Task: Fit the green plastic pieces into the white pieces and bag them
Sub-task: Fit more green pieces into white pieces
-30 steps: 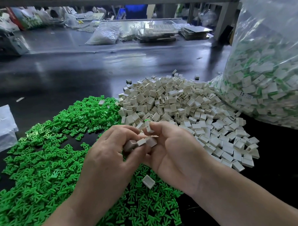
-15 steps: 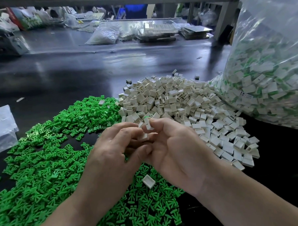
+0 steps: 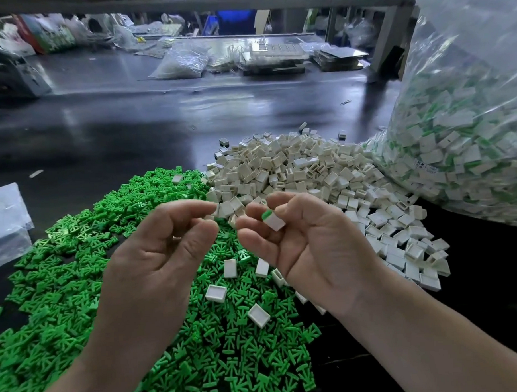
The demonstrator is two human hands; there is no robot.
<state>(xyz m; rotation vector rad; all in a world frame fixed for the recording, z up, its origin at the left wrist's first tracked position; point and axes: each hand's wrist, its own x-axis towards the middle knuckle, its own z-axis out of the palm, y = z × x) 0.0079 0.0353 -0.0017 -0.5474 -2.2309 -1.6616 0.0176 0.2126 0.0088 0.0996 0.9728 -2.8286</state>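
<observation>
One green piece [image 3: 266, 215], mostly hidden, fills the right hand's [image 3: 313, 246] white piece [image 3: 275, 223].

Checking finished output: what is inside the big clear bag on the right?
The clear bag holds white pieces with green showing at their ends, apparently assembled, piled against its wall. Pieces deeper in the pile, and anything behind the glare higher up, cannot be seen.

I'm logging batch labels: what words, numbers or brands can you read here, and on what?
No text reads clearly.
Small label on the clear bag: dark print, too small to read.
Colourful packaging at far left: blurred, unreadable.
White piece in the right hand: no marking visible.
</observation>
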